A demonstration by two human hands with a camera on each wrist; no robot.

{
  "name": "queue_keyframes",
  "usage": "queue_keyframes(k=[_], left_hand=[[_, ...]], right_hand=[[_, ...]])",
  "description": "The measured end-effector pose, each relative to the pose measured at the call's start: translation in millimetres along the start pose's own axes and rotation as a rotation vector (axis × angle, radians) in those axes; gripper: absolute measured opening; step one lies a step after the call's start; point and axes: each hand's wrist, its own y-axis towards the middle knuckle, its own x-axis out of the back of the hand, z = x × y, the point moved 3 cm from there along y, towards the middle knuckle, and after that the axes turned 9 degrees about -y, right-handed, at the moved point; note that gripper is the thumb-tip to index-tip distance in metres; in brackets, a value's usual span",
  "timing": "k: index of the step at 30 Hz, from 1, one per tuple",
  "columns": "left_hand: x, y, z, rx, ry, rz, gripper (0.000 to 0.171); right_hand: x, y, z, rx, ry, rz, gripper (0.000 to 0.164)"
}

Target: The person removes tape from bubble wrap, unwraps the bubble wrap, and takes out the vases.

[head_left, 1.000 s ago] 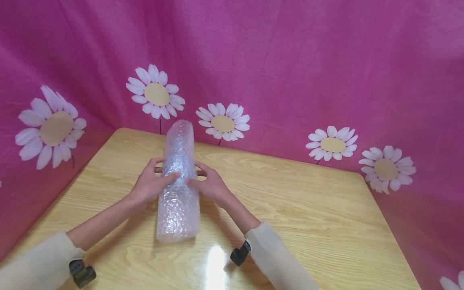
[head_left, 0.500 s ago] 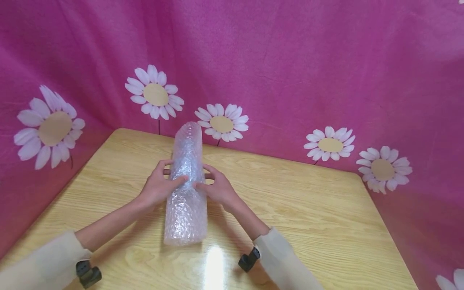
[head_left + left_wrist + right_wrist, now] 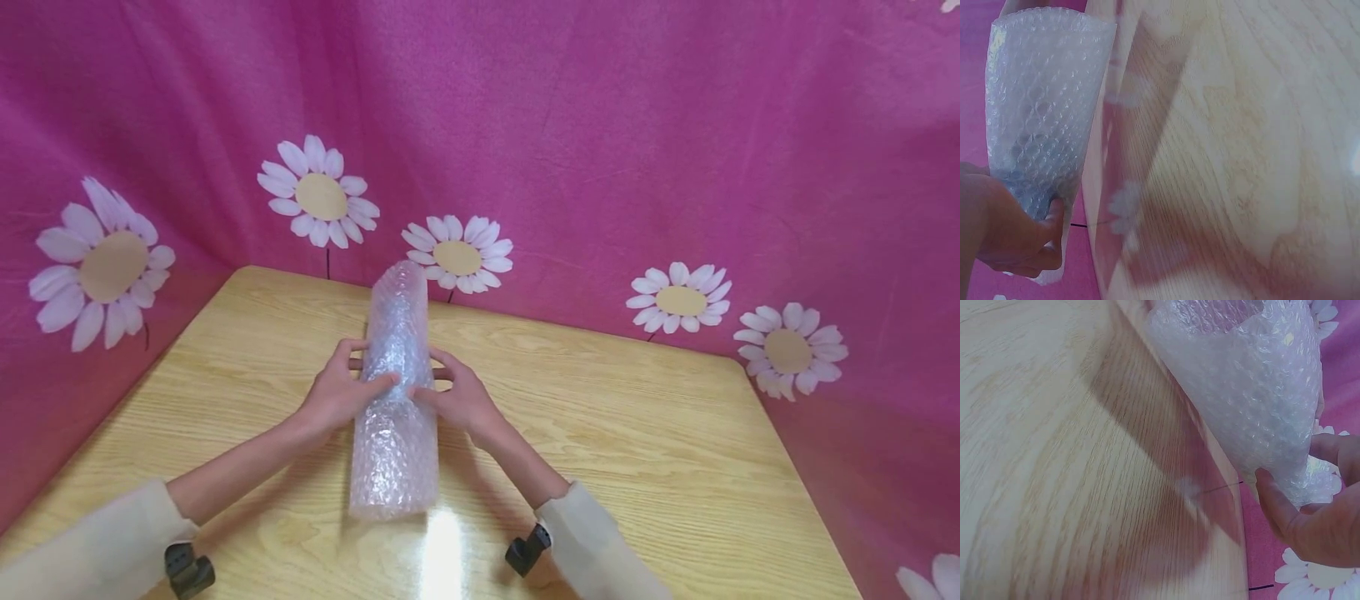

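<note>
A long bundle of clear bubble wrap (image 3: 395, 467) is held lengthwise over the table, its far end pointing at the curtain. Something bluish shows faintly through the wrap near its middle; what it is stays hidden. My left hand (image 3: 339, 393) grips the bundle from the left side, thumb on top and fingers around behind. From the right, my right hand (image 3: 463, 400) holds it the same way, the two thumb tips close together. In the right wrist view the near end of the bubble wrap (image 3: 1247, 394) is open like a sleeve.
Under the hands is a light wood-grain table (image 3: 600, 433) with a glossy top. A pink curtain (image 3: 570, 150) with large white daisies stands around its back and sides. Black wrist cameras (image 3: 528, 550) sit at the cuffs of both pale sleeves.
Both hands have carried the bubble-wrap bundle to the right and slightly toward me. Their grip on it looks the same as before.
</note>
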Motion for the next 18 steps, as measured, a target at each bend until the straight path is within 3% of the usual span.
queue_keyframes(k=[18], left_hand=[[-23.4,2.4,-6.6,-0.043,-0.005,0.05,0.069]], right_hand=[[23,-17,-7,-0.019,-0.053,-0.038,0.067]])
